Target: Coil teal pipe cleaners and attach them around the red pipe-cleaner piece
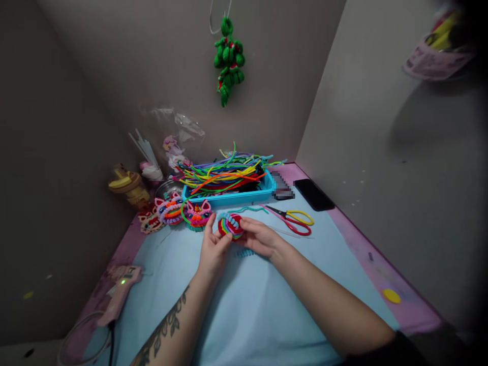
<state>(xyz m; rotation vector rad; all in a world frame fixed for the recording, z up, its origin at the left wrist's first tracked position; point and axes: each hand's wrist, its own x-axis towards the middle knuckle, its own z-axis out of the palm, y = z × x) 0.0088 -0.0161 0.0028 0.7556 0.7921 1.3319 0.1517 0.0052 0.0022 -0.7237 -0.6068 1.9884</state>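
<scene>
Reaching in from the bottom edge with the tattooed left forearm (175, 315) and the bare right forearm (324, 297), angling both inward over the blue cloth (163, 284) on the counter (368, 249). Grasping the round red, rainbow-striped piece (236, 230) from both sides with the left fingers (209, 224) and the right fingers (251, 223), probably to steady the soft shape and keep the stripes facing up. Holding it between the hands, near a light-blue coil (245, 252); cannot tell how the hidden fingertips press underneath. Spotting the scissors (284, 214) just beyond on the right, likely for a short reach. Seeing fuzzy stems (229, 175) heaped in the blue tray (232, 200), apparently to corral the colours, and crafted animal heads (197, 216) grouped to the left, perhaps to leave working room.
</scene>
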